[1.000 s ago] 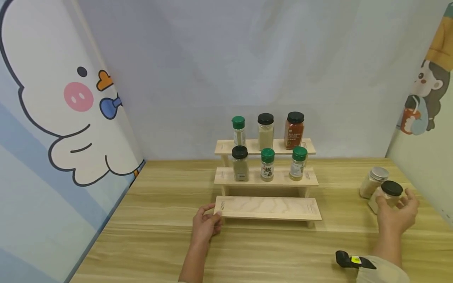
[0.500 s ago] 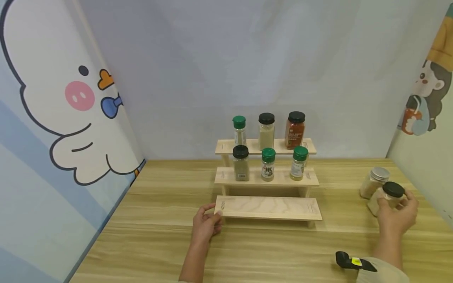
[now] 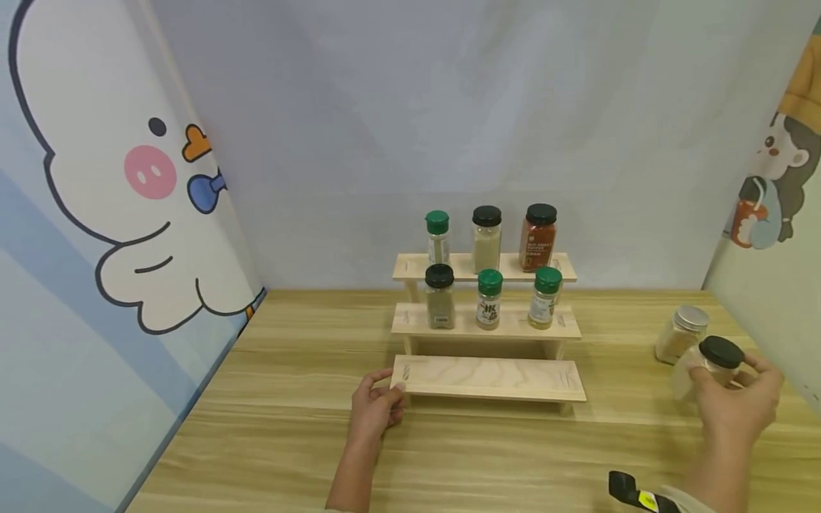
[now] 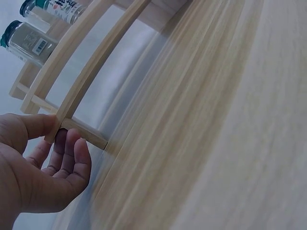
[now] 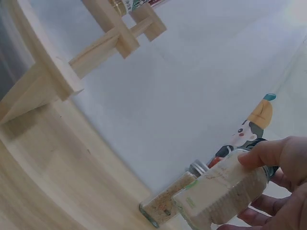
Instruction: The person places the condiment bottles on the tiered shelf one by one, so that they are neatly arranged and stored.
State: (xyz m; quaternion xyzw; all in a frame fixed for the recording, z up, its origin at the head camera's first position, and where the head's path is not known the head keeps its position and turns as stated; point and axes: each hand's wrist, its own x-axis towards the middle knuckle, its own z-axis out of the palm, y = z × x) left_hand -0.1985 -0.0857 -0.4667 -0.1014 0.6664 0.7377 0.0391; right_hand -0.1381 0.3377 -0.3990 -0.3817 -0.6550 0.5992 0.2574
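My left hand (image 3: 377, 410) pinches the left end of the lowest shelf board (image 3: 487, 377) of a three-step wooden spice rack, thumb on top, as the left wrist view (image 4: 53, 163) also shows. At the far right my right hand (image 3: 737, 410) grips a clear jar of pale powder (image 3: 689, 374) with a black lid (image 3: 721, 351). In the right wrist view, thumb and fingers wrap the jar (image 5: 220, 189) near its lid. Whether its base touches the table is hard to tell. Just behind it stands a jar with a silver lid (image 3: 682, 335).
The middle shelf (image 3: 513, 329) bears a black-lidded jar (image 3: 440, 303) and two green-lidded bottles (image 3: 489, 303). On the top shelf (image 3: 410, 267) stand a green-lidded bottle (image 3: 437, 239), a pale powder jar (image 3: 487, 246) and a red spice jar (image 3: 537, 246). Walls enclose the wooden table (image 3: 308, 342).
My right hand and the black-lidded jar have shifted right and slightly nearer, away from the silver-lidded jar. The left hand keeps its hold on the rack. The head view has turned slightly.
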